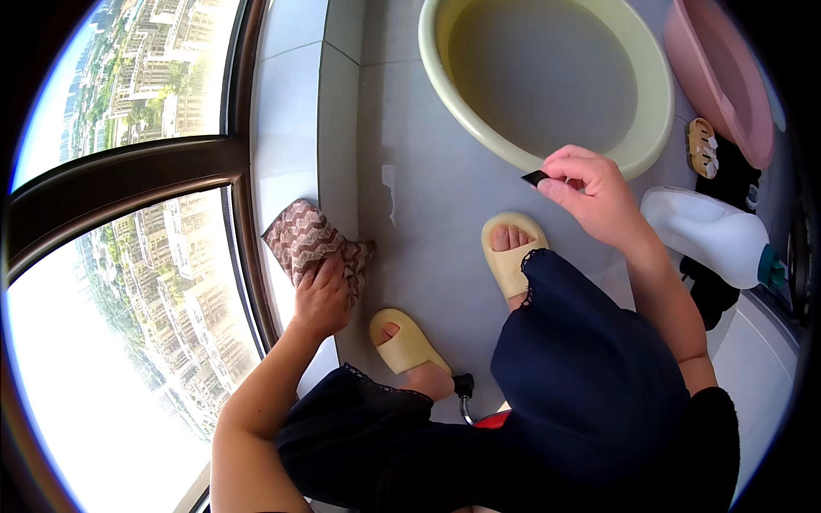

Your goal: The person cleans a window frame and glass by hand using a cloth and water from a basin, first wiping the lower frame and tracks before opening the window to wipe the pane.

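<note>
My left hand (324,298) presses and bunches a brown and cream zigzag-patterned cloth (301,234) on the tiled window ledge (288,128). Part of the cloth hangs over the ledge's edge. Between the thumb and fingers of my right hand (587,189) is a small, flat black piece (533,177); what it is made of I cannot tell. This hand appears above the near rim of a large pale-green plastic basin (442,83), which holds greyish water (545,77).
A pink basin (725,83) leans at the right. Nearby are a small sandal (703,149) and a white plastic bottle (705,231) with a green cap. A brown-framed window (128,173) runs along the left. My slippered feet rest on the grey tiled floor (436,256).
</note>
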Demonstrator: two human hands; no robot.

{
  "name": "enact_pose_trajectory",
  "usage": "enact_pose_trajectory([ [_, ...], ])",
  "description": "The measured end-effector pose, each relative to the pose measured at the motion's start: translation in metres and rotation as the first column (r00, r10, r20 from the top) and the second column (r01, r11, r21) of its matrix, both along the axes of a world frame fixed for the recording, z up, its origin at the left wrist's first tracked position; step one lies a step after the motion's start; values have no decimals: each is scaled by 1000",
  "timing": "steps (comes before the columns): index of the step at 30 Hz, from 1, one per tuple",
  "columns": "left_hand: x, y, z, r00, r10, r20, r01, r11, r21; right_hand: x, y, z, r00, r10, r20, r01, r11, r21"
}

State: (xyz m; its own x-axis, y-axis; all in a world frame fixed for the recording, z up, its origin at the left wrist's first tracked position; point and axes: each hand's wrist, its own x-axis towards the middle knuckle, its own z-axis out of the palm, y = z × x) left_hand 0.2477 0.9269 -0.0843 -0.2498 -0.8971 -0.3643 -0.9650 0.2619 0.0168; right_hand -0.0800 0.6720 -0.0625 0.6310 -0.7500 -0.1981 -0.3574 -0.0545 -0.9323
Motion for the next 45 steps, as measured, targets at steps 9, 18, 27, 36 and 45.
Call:
enact_pose_trajectory([
  [9,10,-20,27,877,480,14,-480,875,61,161,32,-65,971,-139,195,26,870,492],
  [18,6,-31,-30,812,584,-3,-562,780,-277,251,27,-128,948,-298,109,303,953,-32],
  [27,10,-31,-33,821,571,18,-538,784,-309,279,40,-131,912,-332,239,373,916,-150],
  [36,13,-29,-37,845,535,13,-496,793,-353,284,33,-117,931,-327,159,347,931,-115],
  [45,13,-29,-37,853,522,-9,-490,795,-358,286,32,-130,916,-367,160,389,910,-142],
])
